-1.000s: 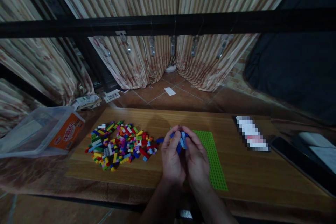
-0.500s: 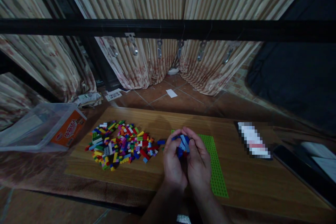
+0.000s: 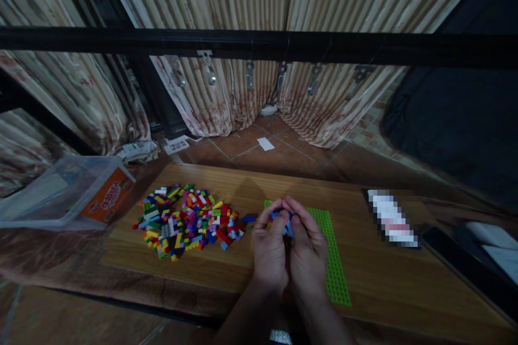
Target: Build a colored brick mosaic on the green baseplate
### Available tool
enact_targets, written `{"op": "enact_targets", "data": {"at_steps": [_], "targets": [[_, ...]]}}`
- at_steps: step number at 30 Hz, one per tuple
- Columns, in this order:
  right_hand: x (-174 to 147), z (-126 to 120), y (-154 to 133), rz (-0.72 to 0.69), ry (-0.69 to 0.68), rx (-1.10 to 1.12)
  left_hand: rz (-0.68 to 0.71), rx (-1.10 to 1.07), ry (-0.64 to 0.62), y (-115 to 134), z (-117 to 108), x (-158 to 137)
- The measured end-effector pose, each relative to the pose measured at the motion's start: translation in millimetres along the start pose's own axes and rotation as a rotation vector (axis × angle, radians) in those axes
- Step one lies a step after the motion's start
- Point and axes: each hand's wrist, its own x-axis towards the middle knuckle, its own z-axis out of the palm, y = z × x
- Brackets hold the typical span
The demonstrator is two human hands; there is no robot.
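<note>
Where the left hand point(image 3: 268, 253) and right hand point(image 3: 309, 252) are meeting: both are holding a blue brick cluster point(image 3: 289, 228) in a narrow, cupped grip that is hiding much of it.
Cluster: showing over the far left part of the green baseplate point(image 3: 334, 264); whether it is touching, I cannot tell.
Bricks in hand: if the hands are joining pieces, as seems likely, pushing evenly from both sides should be working best.
Dark blue brick point(image 3: 249, 219): lying on the bench point(image 3: 380, 280) just left of the left hand, right of the loose brick pile point(image 3: 190, 221).
</note>
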Motion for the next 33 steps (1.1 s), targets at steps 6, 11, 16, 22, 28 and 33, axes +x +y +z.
{"op": "enact_targets", "data": {"at_steps": [6,11,16,22,28,33], "targets": [[3,-1,4,0.128,0.034,0.199,-0.01,0.018,0.03,-4,-2,4],[6,-1,1,0.199,0.069,0.382,-0.005,-0.008,0.003,-5,-1,5],[7,-2,-5,0.206,0.045,0.436,-0.033,-0.09,-0.006,-4,2,2],[5,2,-8,0.187,0.036,0.381,0.018,0.007,-0.033,-1,1,1],[6,2,-5,0.237,0.061,0.393,0.142,0.157,-0.068,0,1,-1],[8,2,-8,0.275,0.125,0.449,0.089,0.065,-0.067,-4,0,0]]}}
